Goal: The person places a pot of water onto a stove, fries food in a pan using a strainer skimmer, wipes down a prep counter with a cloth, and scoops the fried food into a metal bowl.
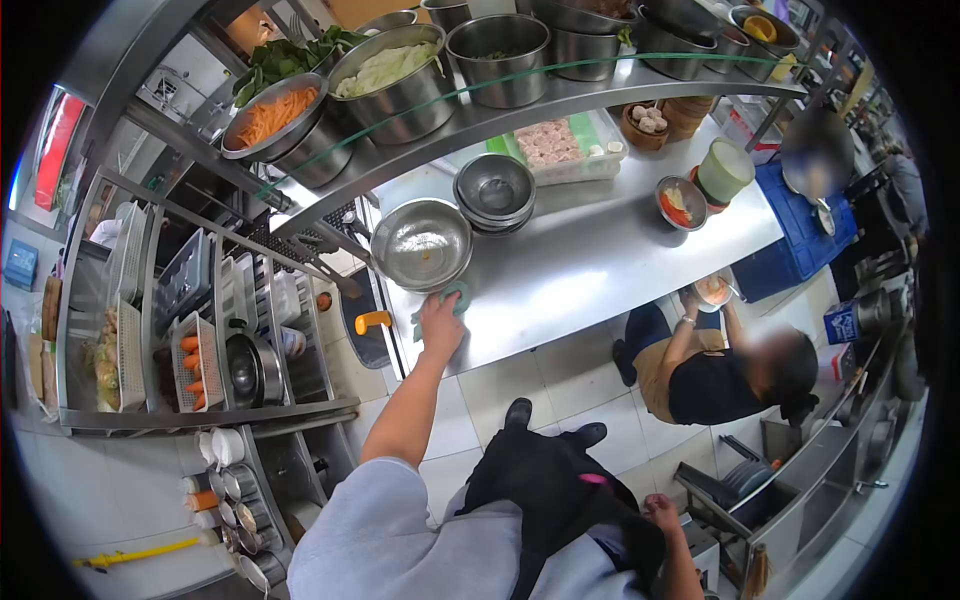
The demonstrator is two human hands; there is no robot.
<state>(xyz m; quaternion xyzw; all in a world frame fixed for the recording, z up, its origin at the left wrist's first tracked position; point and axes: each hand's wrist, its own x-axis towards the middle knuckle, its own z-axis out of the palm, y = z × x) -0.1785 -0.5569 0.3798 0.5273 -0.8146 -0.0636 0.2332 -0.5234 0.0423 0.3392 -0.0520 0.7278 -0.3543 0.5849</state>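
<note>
My left hand [440, 328] reaches out to the left end of the steel table [570, 270], its fingers closed on a green cloth [456, 293] that lies against the tabletop. Just beyond the fingers sits a large steel bowl [421, 245] with a small speck in its bottom. Beside it is a stack of smaller steel bowls [494, 190]. Low by my right side, my right hand [661, 511] hangs with its fingers curled in, and I see nothing in it.
A shelf [430, 128] above the table carries several steel pots of cut vegetables. Behind the table's right side, a co-worker [700, 370] holds a bowl [713, 291]. A meat tray [555, 145] stands farther back. A rack [210, 418] with carrots is at left.
</note>
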